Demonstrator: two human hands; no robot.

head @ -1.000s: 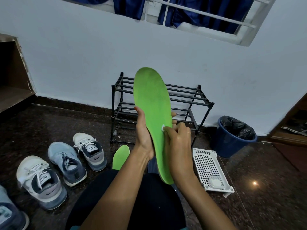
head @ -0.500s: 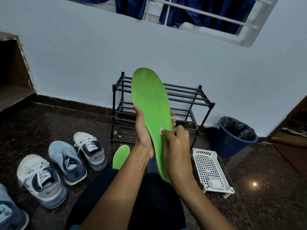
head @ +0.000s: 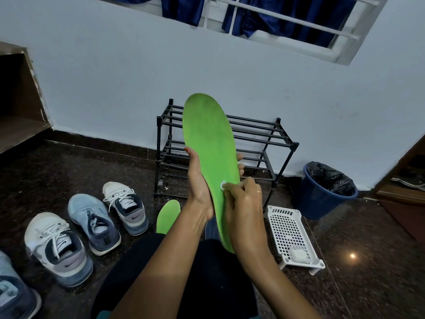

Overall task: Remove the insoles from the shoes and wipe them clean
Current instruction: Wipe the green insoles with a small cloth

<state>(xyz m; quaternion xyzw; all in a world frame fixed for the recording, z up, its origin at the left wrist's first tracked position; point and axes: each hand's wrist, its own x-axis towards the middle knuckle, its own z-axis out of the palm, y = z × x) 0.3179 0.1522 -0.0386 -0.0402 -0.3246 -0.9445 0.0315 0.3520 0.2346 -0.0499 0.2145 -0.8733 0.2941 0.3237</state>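
A long green insole point(head: 208, 139) stands upright in front of me, toe end up. My left hand point(head: 199, 183) grips it at mid-length, thumb on the left edge and fingertips showing past the right edge. My right hand point(head: 243, 203) pinches a small white wipe point(head: 222, 185) against the insole's lower middle. A second green insole point(head: 167, 216) lies on the floor behind my left wrist. Several sneakers stand in a row on the left: a white one point(head: 125, 207), a light blue one point(head: 93, 223), a white and grey one point(head: 57, 248) and a partly cropped one point(head: 13, 295).
A black two-tier shoe rack point(head: 259, 134) stands against the white wall. A white perforated basket point(head: 293, 236) with a white wipe packet lies on the dark floor at right. A blue bin point(head: 322, 196) with a black liner stands behind it. My dark-clothed lap fills the bottom centre.
The right hand with the wipe has slid a little left and up across the insole. The left hand keeps the same hold, and the insole has shifted slightly left.
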